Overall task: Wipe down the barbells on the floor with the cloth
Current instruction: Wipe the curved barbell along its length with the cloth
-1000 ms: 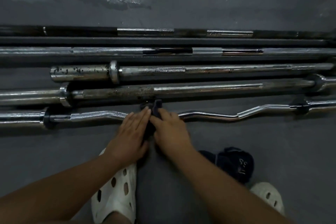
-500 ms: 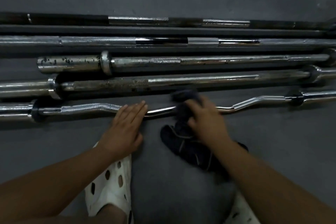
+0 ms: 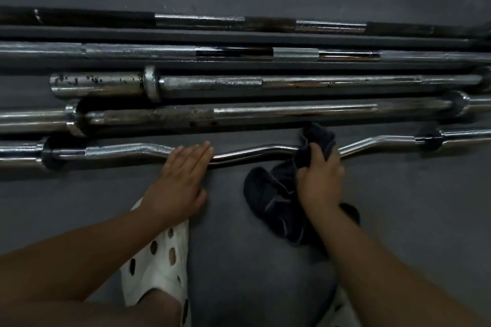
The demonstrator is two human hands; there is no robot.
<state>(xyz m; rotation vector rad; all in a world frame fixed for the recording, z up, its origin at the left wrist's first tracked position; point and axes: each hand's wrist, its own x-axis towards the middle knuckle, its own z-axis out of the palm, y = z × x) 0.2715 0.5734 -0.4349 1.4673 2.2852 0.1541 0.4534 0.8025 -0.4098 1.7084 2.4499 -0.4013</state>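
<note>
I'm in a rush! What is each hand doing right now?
Left hand: open, resting on the bent bar.
Right hand: gripping the cloth on that bar.

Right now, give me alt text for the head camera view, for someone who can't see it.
The right hand grips a dark cloth on a curved barbell while the left hand rests flat on it. Several straight barbells lie beyond on the grey floor.

Open floor [image 3: 425, 220] lies right of the cloth [image 3: 271, 202]; behind the curl bar [image 3: 252, 152] the straight barbells [image 3: 292, 111] lie close together, with only narrow gaps
</note>
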